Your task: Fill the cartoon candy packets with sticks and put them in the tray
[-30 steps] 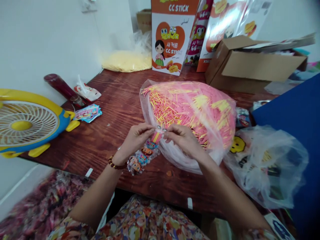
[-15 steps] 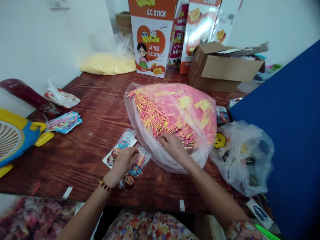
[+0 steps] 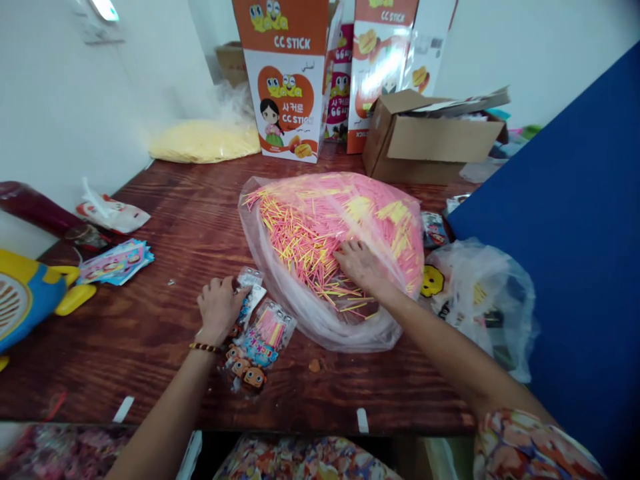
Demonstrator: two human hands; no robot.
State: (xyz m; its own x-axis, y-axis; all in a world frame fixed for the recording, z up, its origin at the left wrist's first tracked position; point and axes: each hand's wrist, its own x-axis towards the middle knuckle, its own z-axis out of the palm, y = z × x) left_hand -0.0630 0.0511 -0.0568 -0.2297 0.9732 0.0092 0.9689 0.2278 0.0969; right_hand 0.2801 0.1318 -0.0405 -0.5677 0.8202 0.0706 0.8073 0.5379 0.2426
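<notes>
A large clear plastic bag (image 3: 325, 333) lies open on the table, full of thin pink and yellow sticks (image 3: 300, 233). My right hand (image 3: 363, 267) reaches into its mouth, fingers spread over the sticks. To the left of the bag, my left hand (image 3: 220, 308) rests at the edge of some small printed packets, thumb stretched out over them and fingers apart. One clear packet (image 3: 270, 330) with pink and yellow sticks inside and brown cartoon heads printed on it lies between my left hand and the bag. Part of another packet (image 3: 253, 283) is hidden under my left hand.
Tall CC Stick cartons (image 3: 285, 87) and an open cardboard box (image 3: 435, 143) stand at the back. Blue-pink packets (image 3: 117, 261), tissues (image 3: 115, 212) and a yellow-blue fan (image 3: 25, 293) are at left. A white plastic bag (image 3: 485, 300) sits beside a blue panel (image 3: 575, 233).
My left hand has moved left off the sticks packet, onto the neighbouring packets, and its fingers have spread. My right hand has gone further into the bag and opened out over the sticks.
</notes>
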